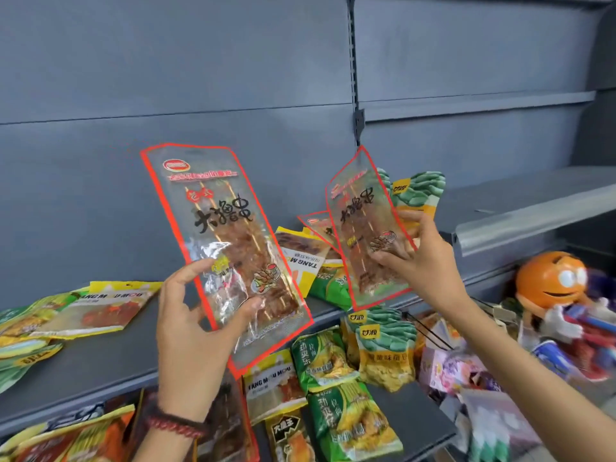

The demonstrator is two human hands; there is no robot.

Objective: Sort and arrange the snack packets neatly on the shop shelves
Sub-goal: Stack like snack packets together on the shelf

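Landmark: the grey shelf (100, 355) ran across the middle of the view.
Left grip: the left hand (193, 328) pinched the lower end of a red-edged skewer packet (226, 228), held upright in front of the grey shelf.
Right grip: the right hand (426, 261) clasped a second skewer packet (363, 228) by its right edge, tilted above the grey shelf's right end.
Yellow packets (100, 308): lay flat on the grey shelf's left part.
Green packets (323, 358): lay below the grey shelf.
Orange figure (546, 281): stood beyond the grey shelf's right end.
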